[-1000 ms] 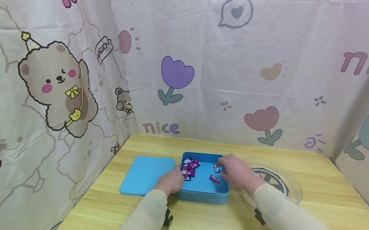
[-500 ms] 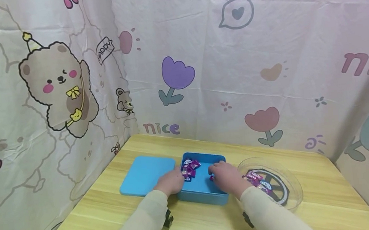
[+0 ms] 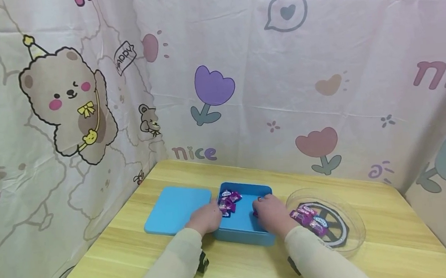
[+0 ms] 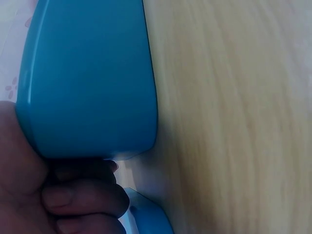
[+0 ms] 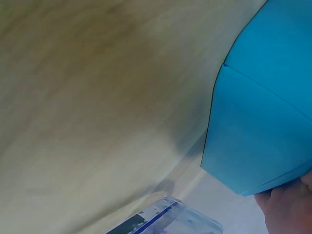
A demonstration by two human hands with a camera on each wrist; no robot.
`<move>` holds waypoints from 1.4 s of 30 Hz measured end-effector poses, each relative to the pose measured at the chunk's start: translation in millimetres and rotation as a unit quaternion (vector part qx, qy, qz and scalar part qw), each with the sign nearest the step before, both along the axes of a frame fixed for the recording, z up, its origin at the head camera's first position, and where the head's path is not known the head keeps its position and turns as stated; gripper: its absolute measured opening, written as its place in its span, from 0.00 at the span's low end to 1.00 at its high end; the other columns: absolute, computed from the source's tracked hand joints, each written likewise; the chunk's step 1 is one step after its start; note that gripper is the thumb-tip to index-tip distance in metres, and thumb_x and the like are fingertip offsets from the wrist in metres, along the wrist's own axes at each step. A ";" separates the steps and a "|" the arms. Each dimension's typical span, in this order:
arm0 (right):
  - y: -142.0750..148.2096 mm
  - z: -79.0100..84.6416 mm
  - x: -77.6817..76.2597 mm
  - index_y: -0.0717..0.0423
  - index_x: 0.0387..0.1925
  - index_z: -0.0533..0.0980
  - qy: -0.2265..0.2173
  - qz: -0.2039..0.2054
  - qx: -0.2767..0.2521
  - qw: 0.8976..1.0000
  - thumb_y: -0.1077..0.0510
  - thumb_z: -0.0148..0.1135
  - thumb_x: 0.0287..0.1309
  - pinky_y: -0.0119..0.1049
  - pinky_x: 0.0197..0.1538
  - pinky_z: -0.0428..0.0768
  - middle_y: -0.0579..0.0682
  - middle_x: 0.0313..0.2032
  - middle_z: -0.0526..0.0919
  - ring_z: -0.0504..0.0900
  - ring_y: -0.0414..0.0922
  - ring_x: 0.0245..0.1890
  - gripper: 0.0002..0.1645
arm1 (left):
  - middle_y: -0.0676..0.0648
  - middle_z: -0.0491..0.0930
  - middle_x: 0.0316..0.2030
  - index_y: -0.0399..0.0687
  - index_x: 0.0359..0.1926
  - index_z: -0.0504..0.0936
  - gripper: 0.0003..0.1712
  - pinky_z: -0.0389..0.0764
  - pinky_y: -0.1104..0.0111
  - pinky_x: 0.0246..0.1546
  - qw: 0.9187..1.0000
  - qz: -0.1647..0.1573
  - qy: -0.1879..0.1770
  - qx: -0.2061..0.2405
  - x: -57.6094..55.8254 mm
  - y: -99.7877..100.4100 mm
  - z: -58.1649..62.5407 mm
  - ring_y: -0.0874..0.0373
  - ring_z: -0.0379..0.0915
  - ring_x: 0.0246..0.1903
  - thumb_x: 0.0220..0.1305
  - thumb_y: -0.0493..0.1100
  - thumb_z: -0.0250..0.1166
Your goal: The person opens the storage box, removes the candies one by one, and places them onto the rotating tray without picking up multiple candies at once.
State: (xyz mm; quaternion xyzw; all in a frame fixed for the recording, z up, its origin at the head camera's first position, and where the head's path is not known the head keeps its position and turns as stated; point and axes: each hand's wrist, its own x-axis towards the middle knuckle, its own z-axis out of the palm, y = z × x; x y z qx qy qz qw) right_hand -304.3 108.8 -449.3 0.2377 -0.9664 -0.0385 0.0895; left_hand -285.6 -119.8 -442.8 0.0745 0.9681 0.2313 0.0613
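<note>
In the head view an uncovered blue box [image 3: 245,239] stands on the table. Several purple-wrapped candies [image 3: 229,202] lie along its left side. My left hand [image 3: 206,218] grips the left wall, thumb at the rim; the left wrist view shows its fingers [image 4: 85,197] curled against the outside. Over the right wall reaches my right hand [image 3: 271,214], its fingers bent down around a purple-wrapped candy [image 3: 256,214] that mostly hides beneath them. In the right wrist view the box's wall [image 5: 258,126] covers those fingertips, and only part of the hand [image 5: 288,209] shows.
A blue lid [image 3: 179,209] lies flat left of the box. Close on the right is a round clear plastic container [image 3: 358,229] with several wrapped candies [image 3: 309,220] and a dark wheel-like pattern. A printed cloth [image 3: 258,86] hangs behind the wooden table [image 3: 403,247].
My right hand has moved left and down into the box, over the loose candies, uncovering candies in the round container. The left hand stays on the box wall.
</note>
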 end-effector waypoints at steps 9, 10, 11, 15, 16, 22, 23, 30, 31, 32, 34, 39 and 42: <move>-4.2 -0.8 1.9 0.49 0.38 0.82 -0.018 0.001 0.004 1.000 0.55 0.72 0.59 0.44 0.49 0.79 0.48 0.36 0.85 0.77 0.48 0.38 0.07 | 0.32 0.76 0.60 0.26 0.70 0.62 0.29 0.75 0.44 0.57 1.000 0.007 -0.007 -0.001 3.2 -2.2 -1.0 0.44 0.77 0.51 0.75 0.41 0.47; -4.6 -0.5 2.0 0.49 0.37 0.82 -0.019 0.000 0.004 1.000 0.55 0.72 0.59 0.45 0.49 0.79 0.48 0.35 0.85 0.77 0.49 0.38 0.07 | 0.32 0.76 0.60 0.26 0.70 0.62 0.29 0.75 0.44 0.57 1.000 0.007 -0.006 -0.002 3.4 -2.1 -0.7 0.44 0.77 0.51 0.76 0.41 0.47; -4.9 -0.3 1.8 0.49 0.37 0.81 -0.020 0.001 0.005 1.000 0.55 0.73 0.58 0.45 0.49 0.78 0.47 0.35 0.85 0.77 0.49 0.38 0.07 | 0.32 0.76 0.60 0.26 0.70 0.62 0.29 0.76 0.44 0.57 1.000 0.008 -0.007 -0.001 3.2 -2.0 -0.7 0.44 0.77 0.51 0.76 0.41 0.47; -6.4 0.6 1.1 0.49 0.38 0.81 -0.025 0.001 0.018 1.000 0.54 0.72 0.60 0.44 0.52 0.77 0.47 0.34 0.85 0.78 0.49 0.39 0.07 | 0.32 0.77 0.59 0.25 0.71 0.61 0.30 0.76 0.45 0.55 1.000 0.007 -0.005 -0.001 3.0 -2.0 -0.1 0.45 0.77 0.49 0.76 0.41 0.47; -6.7 1.0 1.2 0.49 0.38 0.82 -0.027 0.000 0.022 0.999 0.53 0.72 0.60 0.44 0.53 0.77 0.47 0.33 0.85 0.78 0.49 0.39 0.08 | 0.32 0.77 0.59 0.25 0.71 0.61 0.30 0.77 0.45 0.55 1.000 0.007 -0.005 -0.002 3.1 -1.8 -0.1 0.45 0.77 0.49 0.76 0.41 0.46; -7.6 5.7 3.8 0.50 0.41 0.82 -0.040 0.000 0.035 0.999 0.52 0.71 0.62 0.45 0.54 0.77 0.47 0.33 0.84 0.79 0.49 0.39 0.10 | 0.32 0.76 0.60 0.26 0.71 0.61 0.30 0.76 0.45 0.57 1.000 0.004 -0.005 -0.002 4.2 -1.8 0.4 0.42 0.76 0.55 0.76 0.41 0.46; -7.2 6.1 3.7 0.50 0.40 0.81 -0.041 0.001 0.032 0.999 0.52 0.71 0.62 0.44 0.53 0.77 0.46 0.32 0.84 0.78 0.48 0.38 0.09 | 0.32 0.76 0.60 0.26 0.71 0.62 0.29 0.76 0.45 0.57 1.000 0.002 -0.004 -0.002 4.3 -1.8 0.7 0.42 0.76 0.55 0.76 0.41 0.46; -1.7 8.6 2.8 0.45 0.36 0.79 -0.065 -0.009 -0.061 0.996 0.55 0.72 0.59 0.43 0.44 0.79 0.42 0.28 0.79 0.74 0.45 0.32 0.07 | 0.33 0.77 0.59 0.26 0.70 0.63 0.29 0.76 0.45 0.56 1.000 0.000 -0.003 0.000 3.3 -0.4 1.1 0.44 0.77 0.53 0.76 0.41 0.46; -1.0 9.2 3.0 0.45 0.37 0.79 -0.071 -0.012 -0.077 0.994 0.55 0.72 0.59 0.43 0.44 0.80 0.41 0.29 0.79 0.74 0.44 0.32 0.07 | 0.33 0.76 0.59 0.26 0.70 0.62 0.29 0.76 0.45 0.56 1.000 0.000 -0.003 0.000 3.1 -0.3 0.7 0.44 0.77 0.53 0.77 0.41 0.46; -0.4 9.8 3.2 0.44 0.38 0.80 -0.076 -0.013 -0.090 0.993 0.55 0.72 0.59 0.42 0.44 0.81 0.41 0.29 0.79 0.75 0.43 0.32 0.08 | 0.33 0.76 0.60 0.26 0.70 0.62 0.29 0.76 0.45 0.56 1.000 0.000 -0.004 -0.001 2.7 -0.3 0.3 0.45 0.77 0.52 0.77 0.42 0.46; 0.5 11.7 4.0 0.45 0.41 0.80 -0.085 -0.012 -0.112 0.990 0.55 0.72 0.60 0.42 0.44 0.83 0.41 0.31 0.80 0.76 0.42 0.32 0.09 | 0.33 0.76 0.60 0.26 0.71 0.62 0.29 0.77 0.46 0.55 1.000 0.000 -0.004 -0.003 1.7 -0.5 -1.0 0.46 0.77 0.51 0.77 0.42 0.46; 3.5 19.7 6.5 0.46 0.45 0.79 -0.092 -0.002 -0.158 0.983 0.57 0.72 0.59 0.41 0.43 0.83 0.41 0.34 0.79 0.77 0.41 0.33 0.14 | 0.33 0.76 0.60 0.27 0.71 0.62 0.29 0.78 0.47 0.54 1.000 -0.001 -0.001 -0.009 -1.3 -0.8 -3.6 0.48 0.77 0.48 0.77 0.42 0.46; 9.0 27.4 8.4 0.45 0.44 0.78 -0.085 -0.002 -0.180 0.980 0.59 0.73 0.58 0.39 0.42 0.83 0.40 0.34 0.79 0.77 0.40 0.34 0.14 | 0.33 0.75 0.61 0.26 0.71 0.62 0.29 0.77 0.46 0.55 1.000 -0.005 0.003 -0.013 -2.3 -0.9 -4.2 0.46 0.77 0.50 0.77 0.42 0.46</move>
